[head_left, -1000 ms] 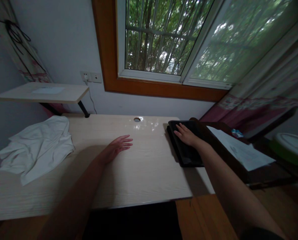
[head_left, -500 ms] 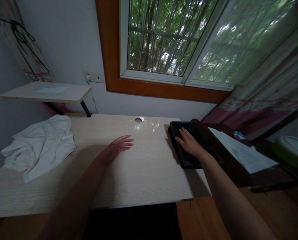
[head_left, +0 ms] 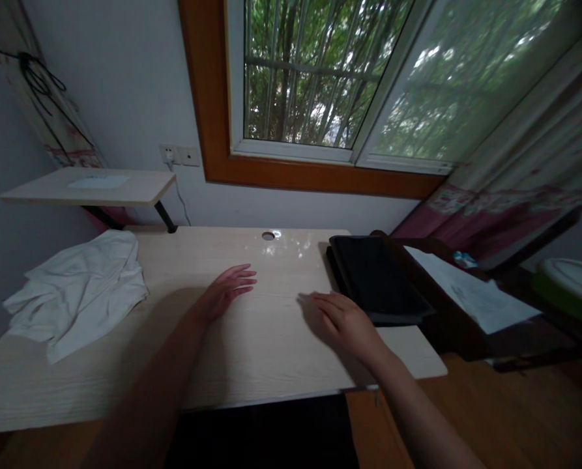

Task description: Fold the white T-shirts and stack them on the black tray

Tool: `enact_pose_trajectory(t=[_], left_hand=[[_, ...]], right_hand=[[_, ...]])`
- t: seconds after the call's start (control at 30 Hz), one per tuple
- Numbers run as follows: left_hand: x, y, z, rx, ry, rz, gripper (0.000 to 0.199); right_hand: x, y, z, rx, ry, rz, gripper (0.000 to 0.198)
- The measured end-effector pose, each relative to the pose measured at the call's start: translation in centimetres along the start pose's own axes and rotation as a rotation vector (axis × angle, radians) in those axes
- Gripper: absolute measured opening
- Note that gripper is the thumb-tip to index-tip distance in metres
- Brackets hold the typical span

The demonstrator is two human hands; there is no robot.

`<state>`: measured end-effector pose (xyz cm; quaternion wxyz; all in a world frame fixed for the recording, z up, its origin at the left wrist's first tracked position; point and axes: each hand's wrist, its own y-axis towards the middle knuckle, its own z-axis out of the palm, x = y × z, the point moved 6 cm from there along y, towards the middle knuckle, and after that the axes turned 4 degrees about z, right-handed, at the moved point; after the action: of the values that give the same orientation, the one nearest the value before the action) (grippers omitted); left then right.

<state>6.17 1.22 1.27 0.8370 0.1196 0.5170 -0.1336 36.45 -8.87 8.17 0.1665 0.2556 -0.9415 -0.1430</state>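
Observation:
My left hand (head_left: 227, 290) is at the middle of the pale wooden desk (head_left: 271, 358), fingers extended and slightly apart, with nothing in it. To its right, my right hand (head_left: 347, 322) is over the desk top, fingers stretched out toward the left and holding nothing. Just beyond that hand lies a stack of flat black items (head_left: 378, 273) at the desk's right end; their exact kind does not show. A crumpled white cloth (head_left: 80, 290) rests on the left part of the desk, apart from both hands.
A small raised shelf (head_left: 144, 185) with a paper on it stands at the back left. Behind the desk are a wall socket (head_left: 178, 155) and a barred window (head_left: 315, 78). Right of the desk, a sheet of paper (head_left: 471, 290) lies on dark furniture beside a green-and-white container (head_left: 574, 286).
My right hand has come off the black stack and moved left and nearer, over the desk top. The left hand has barely moved. The view has shifted slightly.

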Motion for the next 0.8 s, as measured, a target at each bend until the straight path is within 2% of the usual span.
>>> enact_pose_trajectory(t=[0.1,0.2,0.4,0.53,0.8], left_hand=[[-0.2,0.2,-0.8,-0.141,0.065,0.084,0.046],[-0.4,0.2,-1.8,-0.283,0.172,0.173,0.037],[-1.2,0.0,-3.7,-0.502,0.261,0.316,0.026],[-1.4,0.0,-4.0,-0.552,0.288,0.343,0.024],[-1.6,-0.2,-3.4,-0.545,0.335,0.331,0.023]], right_hand=[[2.3,2.0,2.4,0.037,0.128,-0.039,0.040],[3.1,4.2,5.0,0.039,0.182,-0.045,0.042],[2.2,7.7,10.2,0.074,0.007,-0.022,0.054],[1.6,8.9,11.0,0.045,0.020,-0.036,0.050],[0.5,8.8,10.8,-0.027,0.122,-0.013,0.038]])
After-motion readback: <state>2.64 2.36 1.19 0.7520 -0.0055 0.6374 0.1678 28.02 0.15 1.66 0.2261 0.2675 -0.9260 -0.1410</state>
